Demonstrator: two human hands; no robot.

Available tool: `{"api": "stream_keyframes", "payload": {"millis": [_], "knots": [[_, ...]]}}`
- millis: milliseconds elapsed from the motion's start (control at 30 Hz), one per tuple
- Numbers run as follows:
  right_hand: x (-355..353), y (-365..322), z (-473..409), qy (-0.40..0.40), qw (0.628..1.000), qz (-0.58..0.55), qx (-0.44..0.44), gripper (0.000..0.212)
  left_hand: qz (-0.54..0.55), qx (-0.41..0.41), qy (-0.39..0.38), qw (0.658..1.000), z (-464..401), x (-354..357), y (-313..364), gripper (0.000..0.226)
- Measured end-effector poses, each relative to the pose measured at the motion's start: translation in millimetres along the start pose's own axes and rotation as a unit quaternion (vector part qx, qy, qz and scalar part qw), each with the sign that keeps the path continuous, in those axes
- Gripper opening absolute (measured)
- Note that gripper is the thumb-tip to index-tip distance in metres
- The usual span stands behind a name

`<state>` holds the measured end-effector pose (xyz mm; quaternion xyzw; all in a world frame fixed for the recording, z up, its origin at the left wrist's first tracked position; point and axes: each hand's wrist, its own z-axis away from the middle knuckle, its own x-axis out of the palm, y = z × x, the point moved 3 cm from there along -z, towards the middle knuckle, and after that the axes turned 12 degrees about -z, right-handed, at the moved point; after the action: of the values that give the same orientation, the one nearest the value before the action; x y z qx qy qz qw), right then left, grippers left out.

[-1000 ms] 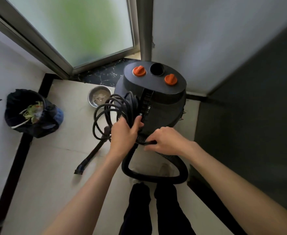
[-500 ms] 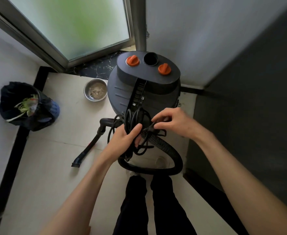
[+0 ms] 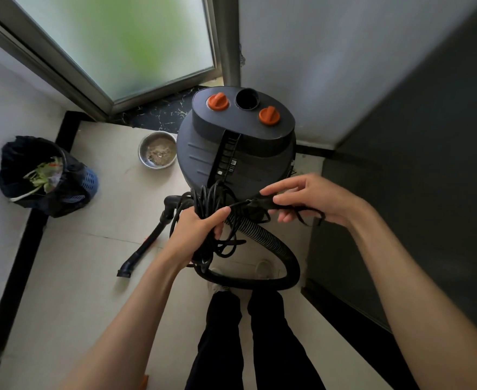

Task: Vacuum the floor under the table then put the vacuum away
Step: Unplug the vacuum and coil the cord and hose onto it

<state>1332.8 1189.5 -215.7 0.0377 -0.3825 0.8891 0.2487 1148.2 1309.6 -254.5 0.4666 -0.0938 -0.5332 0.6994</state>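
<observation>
A black canister vacuum with two orange knobs stands in the corner by the wall. Its ribbed hose loops over the floor in front of it, and the black nozzle wand lies on the tiles to the left. My left hand grips a bundle of coiled black power cord just in front of the canister. My right hand pinches the plug end of that cord, stretched to the right of the bundle.
A black-bagged bin with scraps stands at the left wall. A metal bowl sits by the vacuum. A frosted glass door is behind, a dark panel on the right. My legs stand below the hose.
The coiled cord came off the vacuum's top and down in front of it. My right hand moved rightward, drawing the plug end out of the bundle.
</observation>
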Motion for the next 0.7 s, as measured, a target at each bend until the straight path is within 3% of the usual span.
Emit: {"api": "stream_keyframes", "payload": {"millis": [167, 333, 500, 633, 700], "knots": [[7, 2, -4, -0.051, 0.988, -0.146, 0.009, 0.024, 0.014, 0.004, -0.026, 1.000, 1, 6, 3, 0.045], [9, 12, -8, -0.035, 0.938, -0.344, -0.041, 0.032, 0.029, -0.006, -0.028, 0.999, 2, 8, 3, 0.044], [4, 15, -6, -0.001, 0.929, -0.366, -0.051, 0.042, 0.035, -0.015, -0.026, 0.999, 4, 7, 3, 0.042], [-2, 14, -6, 0.046, 0.908, -0.404, -0.103, 0.033, 0.039, -0.014, -0.026, 0.999, 6, 7, 1, 0.042], [-5, 15, -6, 0.123, 0.931, -0.314, -0.141, 0.023, 0.039, -0.017, -0.027, 0.999, 7, 8, 0, 0.042]]}}
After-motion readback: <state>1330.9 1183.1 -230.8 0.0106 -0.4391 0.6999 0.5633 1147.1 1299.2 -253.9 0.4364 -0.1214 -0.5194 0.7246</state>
